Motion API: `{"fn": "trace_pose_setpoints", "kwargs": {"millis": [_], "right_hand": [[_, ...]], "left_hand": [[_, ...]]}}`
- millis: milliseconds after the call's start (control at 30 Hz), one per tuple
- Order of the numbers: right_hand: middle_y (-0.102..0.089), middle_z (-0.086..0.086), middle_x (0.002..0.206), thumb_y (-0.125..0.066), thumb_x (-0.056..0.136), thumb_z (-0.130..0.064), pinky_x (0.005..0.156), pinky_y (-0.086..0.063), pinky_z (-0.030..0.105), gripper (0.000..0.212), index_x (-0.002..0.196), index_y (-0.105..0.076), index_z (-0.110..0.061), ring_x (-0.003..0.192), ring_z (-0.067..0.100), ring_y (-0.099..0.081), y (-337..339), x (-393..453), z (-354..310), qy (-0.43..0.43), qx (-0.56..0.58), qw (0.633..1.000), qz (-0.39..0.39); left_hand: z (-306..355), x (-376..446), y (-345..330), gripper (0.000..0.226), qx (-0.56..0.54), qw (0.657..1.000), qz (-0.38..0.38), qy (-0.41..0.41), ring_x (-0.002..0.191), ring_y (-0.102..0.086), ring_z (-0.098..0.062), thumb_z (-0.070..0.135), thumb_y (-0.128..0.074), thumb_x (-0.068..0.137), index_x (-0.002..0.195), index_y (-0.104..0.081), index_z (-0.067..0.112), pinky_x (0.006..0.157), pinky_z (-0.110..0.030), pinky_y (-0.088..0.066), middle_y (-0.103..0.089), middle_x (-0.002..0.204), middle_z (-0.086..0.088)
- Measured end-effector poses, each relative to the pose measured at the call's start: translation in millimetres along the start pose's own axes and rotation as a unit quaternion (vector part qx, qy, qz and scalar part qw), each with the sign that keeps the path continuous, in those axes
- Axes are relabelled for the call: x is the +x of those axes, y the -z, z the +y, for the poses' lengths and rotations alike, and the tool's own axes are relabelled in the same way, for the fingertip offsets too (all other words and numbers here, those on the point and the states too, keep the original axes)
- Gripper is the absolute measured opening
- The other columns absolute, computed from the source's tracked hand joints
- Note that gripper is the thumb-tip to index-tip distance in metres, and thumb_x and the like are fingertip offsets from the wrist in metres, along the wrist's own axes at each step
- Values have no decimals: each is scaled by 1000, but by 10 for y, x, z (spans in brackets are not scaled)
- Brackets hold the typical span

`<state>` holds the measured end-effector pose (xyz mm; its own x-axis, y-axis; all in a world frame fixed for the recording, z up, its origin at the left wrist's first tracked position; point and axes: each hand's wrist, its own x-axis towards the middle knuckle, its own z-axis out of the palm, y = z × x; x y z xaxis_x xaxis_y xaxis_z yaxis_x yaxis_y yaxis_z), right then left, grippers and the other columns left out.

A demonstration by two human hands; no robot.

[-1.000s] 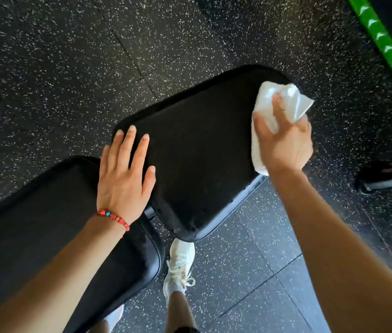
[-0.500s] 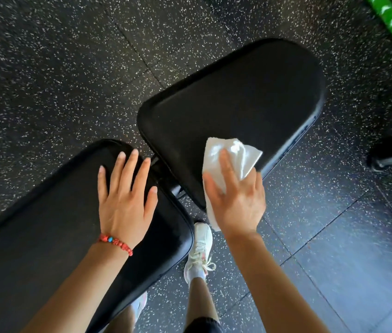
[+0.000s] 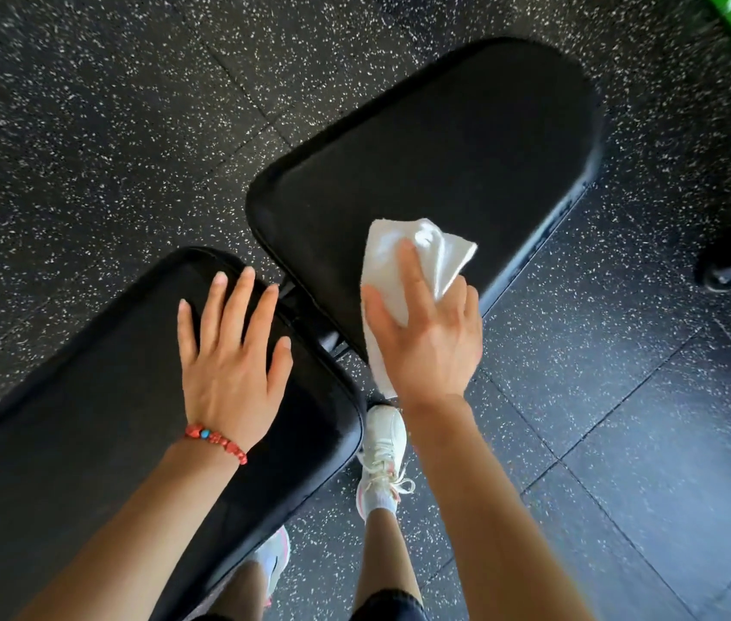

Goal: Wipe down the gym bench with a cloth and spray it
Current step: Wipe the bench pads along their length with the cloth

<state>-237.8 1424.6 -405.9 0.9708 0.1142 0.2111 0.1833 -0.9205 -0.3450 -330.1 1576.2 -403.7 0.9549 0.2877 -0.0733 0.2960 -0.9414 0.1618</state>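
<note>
Speckled black rubber floor (image 3: 86, 127) all around, and on it the gym bench: long back pad (image 3: 63, 441) at lower left, seat pad (image 3: 444, 163) angled off at upper right, a narrow gap between them. Left hand (image 3: 231, 365) lies flat on the back pad's end, fingers straight and spread wide, red bead bracelet (image 3: 216, 441) on the wrist. Right hand (image 3: 431, 342) presses the white cloth (image 3: 399, 262) onto the seat pad's near edge, fingers curled over it, cloth draping off the rim. White sneaker (image 3: 384, 445) below.
</note>
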Motion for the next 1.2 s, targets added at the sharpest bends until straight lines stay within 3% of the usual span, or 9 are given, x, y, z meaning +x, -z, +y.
{"fn": "trace_pose_setpoints", "kwargs": {"millis": [100, 167, 367, 500, 700, 867, 967, 1100, 1200], "right_hand": [[-57, 18, 77, -69, 74, -46, 52, -46, 32, 50, 118, -63, -24, 68, 32, -54, 53, -34, 85, -149, 38, 988, 15], [-59, 18, 85, -61, 75, -50, 59, -44, 31, 52, 121, -61, -26, 76, 32, -54, 69, -26, 75, -201, 68, 977, 21], [-56, 19, 120, -65, 77, -44, 82, -33, 24, 57, 129, -53, -23, 106, 33, -53, 85, 134, 140, -299, 173, 937, 53], [-59, 15, 116, -62, 81, -48, 80, -32, 19, 58, 134, -46, -29, 104, 29, -54, 76, 667, 531, -333, 182, 923, 55], [-62, 14, 113, -58, 84, -49, 73, -26, 12, 61, 139, -37, -33, 101, 29, -56, 44, 603, 634, -349, 197, 916, 26], [-62, 13, 115, -60, 81, -50, 76, -27, 9, 60, 135, -43, -30, 99, 22, -55, 67, 396, 551, -381, 225, 897, 17], [-62, 9, 116, -58, 80, -55, 78, -30, 14, 61, 134, -44, -31, 103, 23, -56, 70, 659, 678, -365, 194, 910, 2], [-62, 7, 120, -58, 80, -54, 75, -28, 9, 61, 133, -47, -26, 107, 22, -57, 42, 1311, 875, -341, 153, 927, 15], [-59, 14, 119, -50, 81, -58, 80, -38, 23, 63, 136, -42, -29, 107, 30, -55, 9, 1677, 950, -299, 73, 951, -29]], "left_hand": [[2, -1, 2, 49, 1, 1000, -2, 2, 135, -28, -35, 29, -37, 89, 132, -46, 8, 109, -56, -14, -38, 145, -15], [0, -3, -6, 49, -1, 1000, -2, 4, 136, -27, -34, 29, -37, 89, 132, -45, 8, 110, -55, -12, -37, 146, -15], [-9, 5, -21, 50, 0, 1000, -3, 10, 136, -26, -32, 31, -37, 88, 133, -44, 9, 110, -52, -11, -37, 146, -14], [-19, -1, -31, 49, -2, 1000, 4, 10, 136, -27, -31, 31, -37, 88, 132, -45, 9, 111, -52, -11, -38, 145, -13], [-15, 6, -57, 49, -3, 1000, 13, 16, 136, -27, -30, 31, -38, 87, 130, -46, 8, 112, -49, -9, -39, 144, -14], [-3, 15, -21, 50, -1, 1000, 1, 19, 135, -28, -31, 31, -38, 87, 130, -47, 7, 111, -50, -10, -40, 144, -15], [-12, 11, -14, 50, -2, 1000, -6, 18, 135, -28, -31, 32, -37, 88, 130, -47, 6, 111, -51, -10, -40, 144, -15], [6, 21, -7, 50, -9, 1000, -6, 22, 135, -28, -31, 31, -38, 88, 129, -49, 5, 111, -52, -12, -41, 143, -16], [6, 15, -5, 51, -12, 1000, 0, 24, 135, -29, -31, 31, -39, 87, 129, -49, 3, 111, -52, -13, -41, 143, -16]]}}
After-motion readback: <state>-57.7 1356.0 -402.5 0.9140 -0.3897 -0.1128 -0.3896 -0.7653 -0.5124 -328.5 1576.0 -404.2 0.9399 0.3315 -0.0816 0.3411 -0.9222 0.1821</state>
